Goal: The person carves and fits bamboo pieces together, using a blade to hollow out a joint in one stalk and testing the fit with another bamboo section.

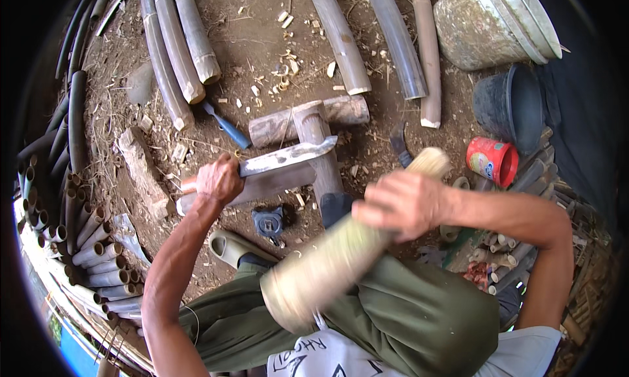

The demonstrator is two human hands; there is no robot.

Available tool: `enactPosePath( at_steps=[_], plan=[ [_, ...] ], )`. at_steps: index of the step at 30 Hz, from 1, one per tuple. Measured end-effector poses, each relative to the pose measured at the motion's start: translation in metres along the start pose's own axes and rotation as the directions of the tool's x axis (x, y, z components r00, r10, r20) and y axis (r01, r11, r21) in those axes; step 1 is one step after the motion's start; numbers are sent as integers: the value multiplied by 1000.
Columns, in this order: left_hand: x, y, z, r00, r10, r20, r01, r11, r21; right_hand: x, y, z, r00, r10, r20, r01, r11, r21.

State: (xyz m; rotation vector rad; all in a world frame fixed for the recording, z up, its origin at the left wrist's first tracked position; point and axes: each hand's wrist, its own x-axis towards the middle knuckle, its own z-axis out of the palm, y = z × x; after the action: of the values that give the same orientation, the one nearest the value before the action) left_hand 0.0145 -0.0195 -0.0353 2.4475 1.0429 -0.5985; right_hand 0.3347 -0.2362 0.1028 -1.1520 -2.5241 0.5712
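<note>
The knife (288, 157) lies across the middle of the frame, handle in the left hand (221, 179), which is closed tight around it. Its blade runs out from the fist to the upper right, over the pole (268, 185) and the post (325, 174); whether it touches them I cannot tell. The right hand (403, 205), right of centre, is wrapped around the narrower part of the club (334, 265). The club is motion-blurred, its thick end pointing to the lower left, above the trousers (426, 305), its thin end standing out beyond the grip at the upper right.

The post crosses a log (272, 129). The tape measure (268, 223) lies below the pole, near a sandal (232, 248). Dark lettering shows on the pale shirt (295, 357) at the lower edge. At the right, the red tub (481, 157) bears a printed label, beside a dark bucket (491, 105). A blue-handled tool (230, 129) lies upper left of the post, below bamboo (171, 49).
</note>
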Motion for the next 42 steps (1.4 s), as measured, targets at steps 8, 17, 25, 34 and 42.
enactPosePath(
  at_steps=[8,17,25,34,42],
  plan=[
    [-3,9,-8,999,11,35,-12,999,41,-19,39,-7,912,385,141,-342,904,-256],
    [-2,10,-8,984,58,-170,-50,997,54,-54,51,-3,872,479,101,-413,832,-371],
    [-48,22,15,901,110,-420,-69,991,111,-87,-38,14,814,576,71,-579,800,157],
    [37,-20,-78,992,6,-129,-13,999,-53,-100,-37,-18,419,894,159,-751,242,615],
    [45,-22,-82,994,49,-96,-51,998,-23,-66,-1,-54,377,926,-6,-518,216,828]
  ],
)
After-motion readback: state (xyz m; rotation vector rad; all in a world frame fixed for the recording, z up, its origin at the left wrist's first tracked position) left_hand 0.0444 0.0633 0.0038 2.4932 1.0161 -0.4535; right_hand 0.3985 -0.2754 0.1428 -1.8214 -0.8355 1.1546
